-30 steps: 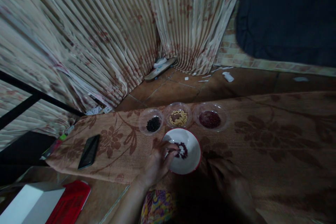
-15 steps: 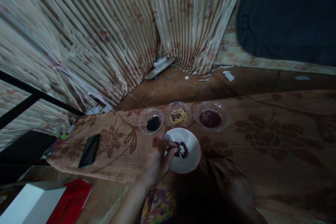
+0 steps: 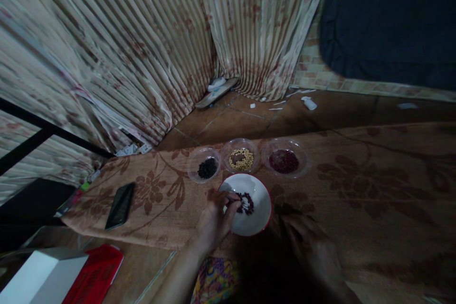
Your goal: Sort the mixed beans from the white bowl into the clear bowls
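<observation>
A white bowl with a red rim (image 3: 260, 218) stands on the cloth in front of me, with small dark red beans (image 3: 246, 205) in a loose ring at its bottom. Over the bowl's left side, my left hand (image 3: 218, 213) has thumb and forefinger pinched together beside the beans; anything between the fingertips is too small to make out. My right hand (image 3: 311, 242) rests in shadow on the cloth right of the bowl, its thumb and forefinger apart and nothing visible in it. Behind the bowl stand clear plastic bowls of black beans (image 3: 207, 168), yellow soybeans (image 3: 245, 161) and red beans (image 3: 284, 161).
A phone (image 3: 120, 205) lies at the left on the brown floral cloth (image 3: 356, 190). A white box (image 3: 41, 273) and a red packet (image 3: 96, 270) are at lower left. Striped curtains (image 3: 149, 33) hang behind, with a white bottle (image 3: 309, 103) and scraps on the tiled floor.
The view has shifted very slightly. Both hands keep their places, the left still pinched over the bowl. No other change shows.
</observation>
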A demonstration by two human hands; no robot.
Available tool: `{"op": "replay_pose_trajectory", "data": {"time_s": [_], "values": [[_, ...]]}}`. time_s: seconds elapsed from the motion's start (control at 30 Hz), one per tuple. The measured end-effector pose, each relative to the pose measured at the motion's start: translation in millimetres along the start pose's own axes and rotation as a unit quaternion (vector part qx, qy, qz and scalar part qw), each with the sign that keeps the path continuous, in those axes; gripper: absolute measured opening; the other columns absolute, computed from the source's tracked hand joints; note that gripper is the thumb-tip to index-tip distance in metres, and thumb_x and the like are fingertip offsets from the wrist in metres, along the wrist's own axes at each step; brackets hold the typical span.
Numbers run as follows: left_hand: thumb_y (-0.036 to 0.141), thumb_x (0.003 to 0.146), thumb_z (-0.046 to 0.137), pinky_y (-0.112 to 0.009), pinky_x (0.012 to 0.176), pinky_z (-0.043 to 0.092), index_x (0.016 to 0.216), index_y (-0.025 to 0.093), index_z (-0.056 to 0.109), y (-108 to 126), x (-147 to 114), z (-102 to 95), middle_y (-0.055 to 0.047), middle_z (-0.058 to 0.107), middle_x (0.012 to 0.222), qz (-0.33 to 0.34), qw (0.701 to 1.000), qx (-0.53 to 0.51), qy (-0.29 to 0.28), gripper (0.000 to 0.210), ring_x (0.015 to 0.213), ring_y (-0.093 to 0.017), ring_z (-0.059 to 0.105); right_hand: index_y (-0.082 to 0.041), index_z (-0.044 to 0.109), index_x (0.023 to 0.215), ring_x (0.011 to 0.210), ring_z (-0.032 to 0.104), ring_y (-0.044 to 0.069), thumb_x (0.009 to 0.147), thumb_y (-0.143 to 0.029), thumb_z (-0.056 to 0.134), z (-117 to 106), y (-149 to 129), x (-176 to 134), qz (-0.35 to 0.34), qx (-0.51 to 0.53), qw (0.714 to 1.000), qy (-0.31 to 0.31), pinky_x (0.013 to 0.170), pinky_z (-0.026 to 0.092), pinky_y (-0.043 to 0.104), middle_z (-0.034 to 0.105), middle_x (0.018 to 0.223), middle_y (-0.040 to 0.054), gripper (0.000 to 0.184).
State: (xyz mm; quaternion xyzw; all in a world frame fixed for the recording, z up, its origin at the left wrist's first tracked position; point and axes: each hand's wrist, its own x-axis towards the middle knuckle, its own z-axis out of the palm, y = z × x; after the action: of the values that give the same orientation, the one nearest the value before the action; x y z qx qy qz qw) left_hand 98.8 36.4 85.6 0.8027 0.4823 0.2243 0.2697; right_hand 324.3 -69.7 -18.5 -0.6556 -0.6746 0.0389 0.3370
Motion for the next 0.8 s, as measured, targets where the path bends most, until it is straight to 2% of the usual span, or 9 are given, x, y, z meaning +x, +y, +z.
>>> {"op": "replay_pose_trajectory", "data": {"time_s": [0.23, 0.5, 0.8], "values": [[0.025, 0.092, 0.055, -0.039, 0.099, 0.04, 0.091, 0.023, 0.064, 1.9, -0.6, -2.1, -0.002, 0.071, 0.092, 0.0, 1.0, -0.003, -0.004, 0.01, 0.094, -0.019, 0.063, -0.023, 0.068, 0.106, 0.09, 0.064, 0.019, 0.096, -0.029, 0.046, 0.0, 0.9, -0.6, 0.009, 0.011, 1.0, -0.007, 0.081, 0.05, 0.032, 0.071, 0.1, 0.0035, 0.025], [0.024, 0.093, 0.055, -0.042, 0.109, 0.028, 0.09, 0.024, 0.063, -2.5, 0.0, -1.3, 0.001, 0.071, 0.092, 0.029, 0.999, -0.009, -0.017, 0.009, 0.094, -0.017, 0.064, -0.023, 0.067, 0.106, 0.091, 0.064, 0.019, 0.096, -0.028, 0.047, 2.2, 2.8, -2.5, 0.018, 0.016, 1.0, -0.018, 0.081, 0.05, 0.031, 0.07, 0.101, 0.0032, 0.023], [0.024, 0.093, 0.055, -0.042, 0.111, 0.028, 0.089, 0.023, 0.064, -3.8, 0.7, -1.5, -0.001, 0.07, 0.093, 0.021, 0.999, -0.033, -0.029, 0.009, 0.095, -0.017, 0.064, -0.024, 0.066, 0.106, 0.092, 0.063, 0.02, 0.096, -0.027, 0.046, 1.1, 2.7, -3.3, 0.023, 0.015, 0.999, -0.023, 0.081, 0.05, 0.032, 0.07, 0.102, 0.0029, 0.023]]}}
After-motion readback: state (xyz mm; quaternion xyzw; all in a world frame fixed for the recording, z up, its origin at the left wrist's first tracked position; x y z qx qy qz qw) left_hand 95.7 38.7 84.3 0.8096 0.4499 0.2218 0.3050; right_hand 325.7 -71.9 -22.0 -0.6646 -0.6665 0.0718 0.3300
